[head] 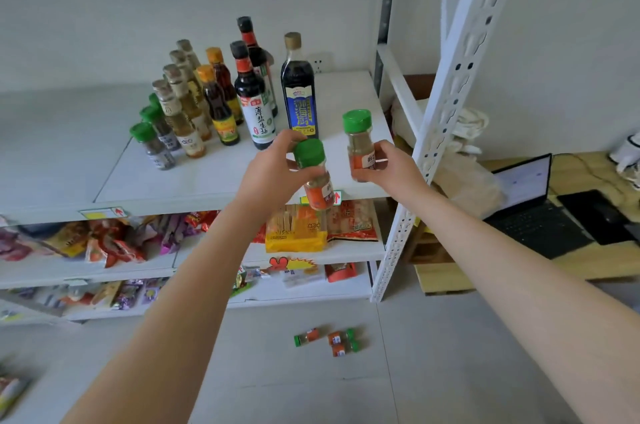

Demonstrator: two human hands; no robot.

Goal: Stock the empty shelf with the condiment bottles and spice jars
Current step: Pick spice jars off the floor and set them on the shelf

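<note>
While both arms reach over the white metal shelf, the left hand grips a small clear spice jar near its ribbed green cap, tilted, at the shelf's front edge. The right hand holds a second jar upright by its lower body, over the shelf's right part. Just behind stand a blue-labelled dark bottle and 2 black soy bottles. Further left are amber oil bottles and 3 green-capped jars. A perforated white post rises at the right. 3 more jars lie on the grey floor, and glossy snack packets fill the lower shelf.
</note>
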